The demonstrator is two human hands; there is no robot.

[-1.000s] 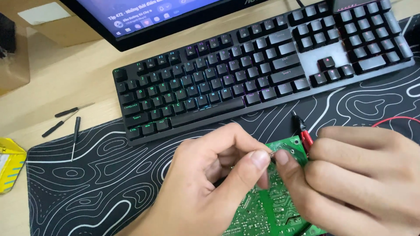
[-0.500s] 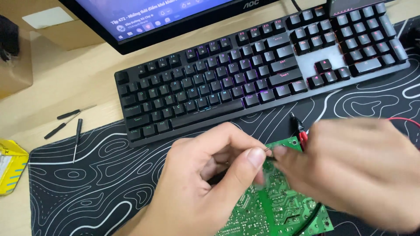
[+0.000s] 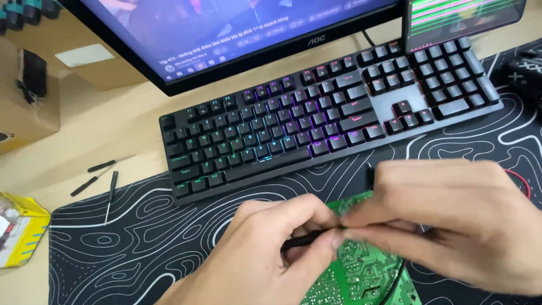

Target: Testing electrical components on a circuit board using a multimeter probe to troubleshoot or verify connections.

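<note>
A green circuit board [image 3: 361,277] lies on the black desk mat [image 3: 141,237] under both hands. My left hand [image 3: 265,254] pinches a thin black cable [image 3: 299,242] between thumb and forefinger over the board. My right hand [image 3: 451,220] is blurred and meets the left at the cable's end, fingertips closed on it. The right hand covers the board's upper edge.
A black backlit keyboard [image 3: 316,118] sits just behind the hands, with a monitor [image 3: 226,34] beyond it. Small screwdrivers [image 3: 99,178] lie left on the wooden desk [image 3: 84,124]. A yellow box [image 3: 20,229] sits at the left edge. A red wire [image 3: 522,178] shows at right.
The view has tilted up, showing more of the monitor. My right hand has shifted left over the board's top edge, hiding the red clip seen earlier; both hands now pinch the black cable.
</note>
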